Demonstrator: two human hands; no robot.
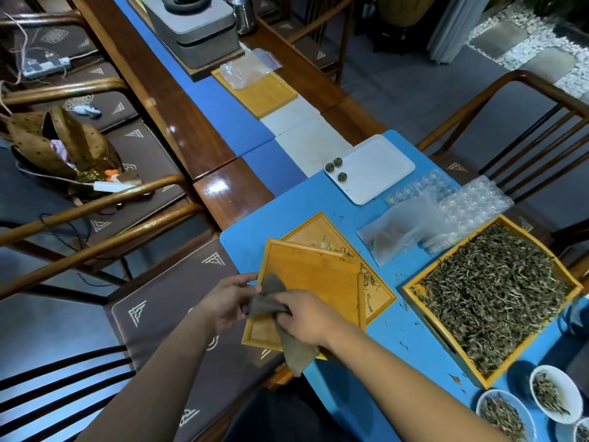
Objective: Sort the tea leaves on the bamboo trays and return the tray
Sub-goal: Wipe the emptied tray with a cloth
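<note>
My left hand grips the left edge of an empty bamboo tray, held tilted over the table's near-left corner. My right hand presses a grey-brown cloth against the tray's lower inner face. Under it lies a second bamboo tray with a few stray tea leaves. To the right stands a large bamboo tray heaped with loose green-grey tea leaves.
White bowls of tea leaves sit at the lower right. A white plate with three tea balls, clear plastic moulds and a plastic bag lie farther back. Another bamboo tray is up the table. Wooden chairs flank it.
</note>
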